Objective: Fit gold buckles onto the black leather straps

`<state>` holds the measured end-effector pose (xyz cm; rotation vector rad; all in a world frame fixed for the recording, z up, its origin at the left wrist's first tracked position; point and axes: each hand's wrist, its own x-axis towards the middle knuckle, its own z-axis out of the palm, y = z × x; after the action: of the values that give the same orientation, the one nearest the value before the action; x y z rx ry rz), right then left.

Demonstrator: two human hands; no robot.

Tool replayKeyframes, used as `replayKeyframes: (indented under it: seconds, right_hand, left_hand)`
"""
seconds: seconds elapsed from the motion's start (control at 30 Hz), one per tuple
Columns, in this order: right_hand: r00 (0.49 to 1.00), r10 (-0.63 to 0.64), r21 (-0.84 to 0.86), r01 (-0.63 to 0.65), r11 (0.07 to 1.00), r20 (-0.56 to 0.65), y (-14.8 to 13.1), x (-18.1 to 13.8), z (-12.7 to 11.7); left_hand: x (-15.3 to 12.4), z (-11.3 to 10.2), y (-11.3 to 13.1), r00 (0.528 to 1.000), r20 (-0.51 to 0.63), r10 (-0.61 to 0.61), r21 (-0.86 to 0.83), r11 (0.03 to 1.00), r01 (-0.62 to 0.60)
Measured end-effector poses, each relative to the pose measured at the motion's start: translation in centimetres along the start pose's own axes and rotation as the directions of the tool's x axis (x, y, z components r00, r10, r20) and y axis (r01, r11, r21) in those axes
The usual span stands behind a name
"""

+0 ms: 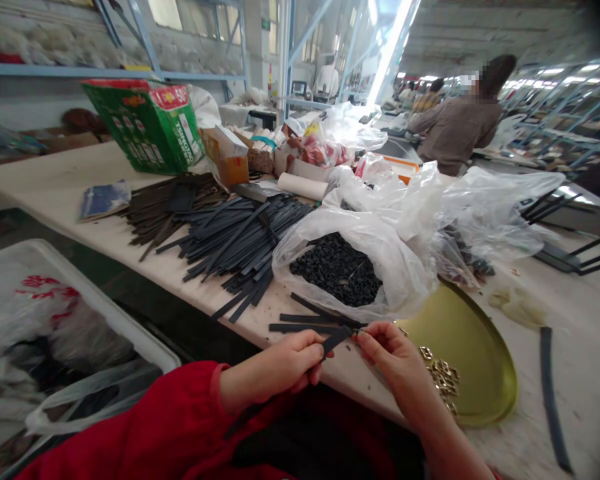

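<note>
While a dark strip [337,339] was gripped by the left hand [285,360], its tip, slanted away rightward, was pinched by the right hand [391,353].

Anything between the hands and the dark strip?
Nothing visible: the left hand already grips the dark strip, and the right hand is at its far end. Loose strips lie just beyond on the table, not in between.

The held strip [337,341] and piled strips [233,237] at left look matt, leather-like; the near plastic bag [404,270] is crinkled and glossy; metal buckles [445,377] at right gleam on a smooth, satiny tray [484,373]; the red sleeve [135,427] is matt cloth.
</note>
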<state>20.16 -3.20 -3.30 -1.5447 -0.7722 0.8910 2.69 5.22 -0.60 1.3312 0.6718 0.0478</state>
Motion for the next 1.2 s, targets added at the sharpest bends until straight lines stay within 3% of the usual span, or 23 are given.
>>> replayKeyframes:
  seconds: [0.07,0.17,0.33,0.5,0.63,0.77,0.9,1.0,1.07,1.13,1.2]
  right_hand:
    - [0.991,0.134,0.269,-0.123,0.955,-0.021,0.7,-2.2,0.2]
    - [0.956,0.294,0.552,-0.255,0.794,0.019,1.5,-4.1,0.5]
    - [0.934,0.354,0.716,-0.284,0.638,0.055,2.0,-5.3,0.7]
    - [0.941,0.335,0.722,-0.271,0.637,0.057,2.5,-5.2,-0.3]
    - [0.948,0.288,0.668,-0.125,0.733,-0.138,3.5,-4.5,-3.6]
    - [0.937,0.205,0.507,-0.036,0.861,-0.283,3.3,-2.6,-6.5]
    - [0.981,0.088,0.282,-0.036,0.959,-0.173,-0.1,1.1,-6.3]
    - [0.991,-0.046,0.194,0.07,0.979,-0.129,-2.7,3.2,-6.6]
    - [0.984,-0.119,-0.058,0.112,0.992,-0.131,-2.9,3.5,-7.8]
    - [0.981,-0.156,-0.443,0.091,0.892,-0.112,-1.7,2.9,-9.4]
    - [0.985,-0.154,-0.7,0.052,0.713,-0.083,0.4,2.0,-10.9]
  left_hand:
    - [-0.3,0.5,-0.1,0.998,0.055,-0.021,0.01,1.0,0.021]
    - [-0.3,1.2,-0.2,0.994,0.088,-0.066,0.023,0.998,0.064]
    - [-0.1,1.9,-0.5,0.988,0.108,-0.108,0.089,0.991,0.098]
    - [-0.4,2.2,-0.9,0.996,0.069,-0.048,0.202,0.979,0.033]
    - [-0.7,2.3,-0.7,0.998,0.025,-0.061,0.207,0.977,0.055]
    - [-0.3,2.7,-0.8,0.996,0.03,-0.086,0.193,0.978,0.079]
    - [-0.1,3.3,-0.8,0.995,0.043,-0.09,0.212,0.974,0.079]
    - [-0.4,3.1,-0.7,0.997,0.037,-0.065,0.201,0.978,0.056]
    - [-0.5,2.7,-0.9,0.999,0.025,-0.048,0.194,0.98,0.042]
    - [-0.5,2.4,-1.2,0.999,0.019,-0.045,0.197,0.98,0.041]
    - [-0.3,2.3,-1.5,0.998,0.02,-0.053,0.211,0.976,0.047]
